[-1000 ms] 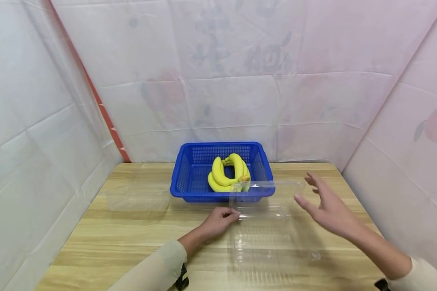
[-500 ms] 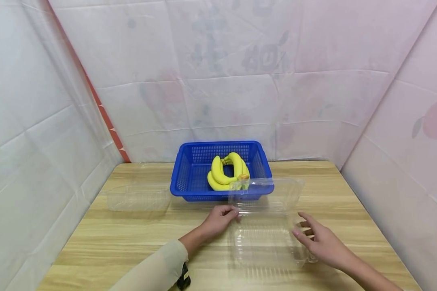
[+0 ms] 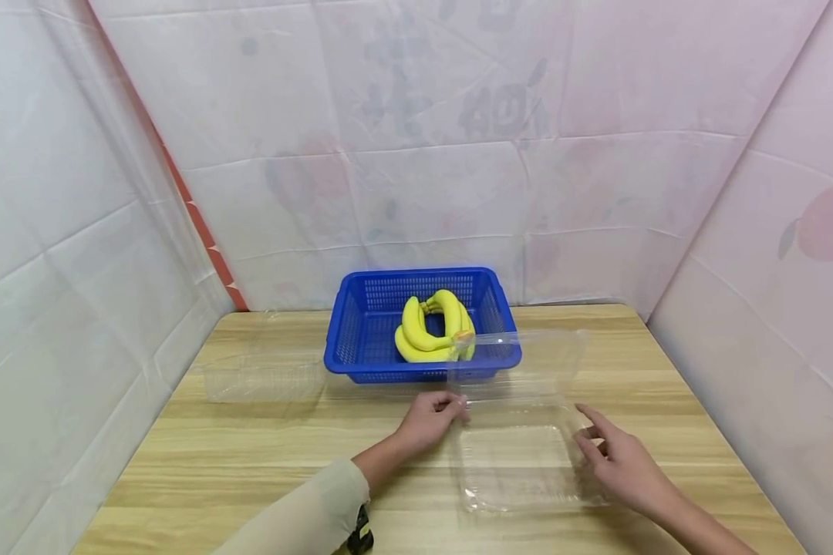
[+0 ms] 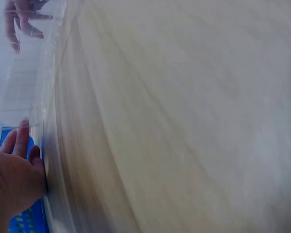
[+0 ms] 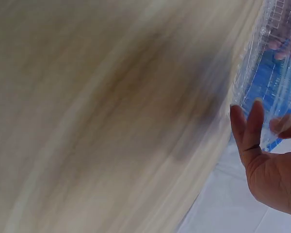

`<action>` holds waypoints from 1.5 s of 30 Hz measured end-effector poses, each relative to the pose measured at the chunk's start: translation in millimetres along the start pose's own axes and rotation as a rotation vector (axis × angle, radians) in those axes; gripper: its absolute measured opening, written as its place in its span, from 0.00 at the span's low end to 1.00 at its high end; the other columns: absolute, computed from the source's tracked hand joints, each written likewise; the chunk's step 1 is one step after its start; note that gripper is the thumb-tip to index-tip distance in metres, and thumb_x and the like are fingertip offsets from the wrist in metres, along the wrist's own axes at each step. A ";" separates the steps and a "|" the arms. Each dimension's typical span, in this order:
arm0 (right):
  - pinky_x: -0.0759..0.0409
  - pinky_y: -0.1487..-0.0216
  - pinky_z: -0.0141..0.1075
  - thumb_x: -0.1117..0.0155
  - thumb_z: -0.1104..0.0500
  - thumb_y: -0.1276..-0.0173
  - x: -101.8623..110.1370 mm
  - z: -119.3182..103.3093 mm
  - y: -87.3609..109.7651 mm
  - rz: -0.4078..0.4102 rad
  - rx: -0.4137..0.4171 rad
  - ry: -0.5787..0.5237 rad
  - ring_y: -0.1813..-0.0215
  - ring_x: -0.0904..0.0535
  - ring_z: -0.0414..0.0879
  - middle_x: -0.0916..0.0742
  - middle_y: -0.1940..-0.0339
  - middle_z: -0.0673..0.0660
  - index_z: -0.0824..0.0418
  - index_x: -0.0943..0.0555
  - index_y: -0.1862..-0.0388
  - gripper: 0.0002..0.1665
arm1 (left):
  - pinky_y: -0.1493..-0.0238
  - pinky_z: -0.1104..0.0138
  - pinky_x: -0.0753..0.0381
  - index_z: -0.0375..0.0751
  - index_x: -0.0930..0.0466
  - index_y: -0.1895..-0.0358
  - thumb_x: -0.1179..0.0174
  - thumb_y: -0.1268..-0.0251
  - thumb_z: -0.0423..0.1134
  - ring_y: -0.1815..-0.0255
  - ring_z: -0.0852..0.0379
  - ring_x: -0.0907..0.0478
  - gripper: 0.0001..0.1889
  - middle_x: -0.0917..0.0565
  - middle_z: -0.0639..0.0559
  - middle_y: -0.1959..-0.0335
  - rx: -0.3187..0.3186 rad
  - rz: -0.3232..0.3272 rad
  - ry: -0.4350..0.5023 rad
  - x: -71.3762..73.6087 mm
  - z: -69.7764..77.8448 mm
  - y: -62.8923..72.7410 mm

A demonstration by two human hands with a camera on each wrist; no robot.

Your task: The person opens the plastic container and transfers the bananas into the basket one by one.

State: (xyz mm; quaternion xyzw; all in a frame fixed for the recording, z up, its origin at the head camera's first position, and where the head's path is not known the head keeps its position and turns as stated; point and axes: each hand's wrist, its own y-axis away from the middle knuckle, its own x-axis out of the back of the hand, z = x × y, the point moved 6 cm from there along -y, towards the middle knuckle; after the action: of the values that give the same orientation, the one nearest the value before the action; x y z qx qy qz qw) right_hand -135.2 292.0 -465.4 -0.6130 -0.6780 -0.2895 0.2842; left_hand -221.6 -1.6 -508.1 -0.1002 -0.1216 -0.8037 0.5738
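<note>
A clear plastic clamshell container [image 3: 521,462] stands with its lid [image 3: 541,358] raised toward the back, at the right front of the blue basket. My left hand [image 3: 426,422] pinches its left edge near the hinge; in the left wrist view the left hand [image 4: 17,182] reaches to the clear plastic. At the container's right rim, my right hand [image 3: 621,466] pinches the wall between thumb and bent fingers. The right wrist view has that right hand [image 5: 274,170] with two fingers straighter, along the outside of the plastic. Nothing shows inside the container.
The blue basket [image 3: 340,339] at the back holds yellow bananas [image 3: 419,331], partly seen through the raised lid. Another clear plastic container [image 3: 264,381] stands open at the left. White sheeting [image 3: 430,193] rises behind and on both sides of the wooden table [image 3: 250,455].
My right hand has come down and in from the right to the container's right rim. The container has shifted slightly right and its base has tilted, with my left hand still at its edge.
</note>
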 end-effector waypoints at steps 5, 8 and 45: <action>0.18 0.66 0.31 0.39 0.63 0.20 8.1 8.5 1.8 0.104 0.041 0.069 0.62 0.13 0.35 0.07 0.50 0.63 0.69 0.31 0.21 0.32 | 0.50 0.68 0.16 0.37 0.09 0.51 0.38 0.20 0.49 0.55 0.60 0.13 0.18 0.06 0.45 0.59 0.015 0.017 0.012 -9.3 5.8 1.8; 0.18 0.63 0.31 0.39 0.64 0.21 12.0 14.1 2.5 0.127 0.043 0.100 0.59 0.11 0.41 0.07 0.50 0.63 0.68 0.30 0.21 0.32 | 0.44 0.64 0.14 0.37 0.10 0.49 0.38 0.20 0.48 0.51 0.57 0.11 0.17 0.06 0.45 0.57 0.017 0.014 0.019 -14.0 9.5 3.5; 0.26 0.65 0.29 0.51 0.64 0.17 67.8 78.3 3.9 0.189 -0.060 0.185 0.60 0.32 0.11 0.09 0.44 0.72 0.75 0.35 0.20 0.31 | 0.14 0.35 0.50 0.71 0.43 0.15 0.23 0.36 0.51 0.14 0.54 0.37 0.49 0.18 0.66 0.27 -0.006 -0.358 -0.122 -79.8 28.9 -6.0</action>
State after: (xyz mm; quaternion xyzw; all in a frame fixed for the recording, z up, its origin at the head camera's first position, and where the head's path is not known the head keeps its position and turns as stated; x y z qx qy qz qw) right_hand -139.6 395.6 -467.6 -0.6530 -0.5793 -0.3368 0.3530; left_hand -201.0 80.9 -505.1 -0.1271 -0.1696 -0.8858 0.4129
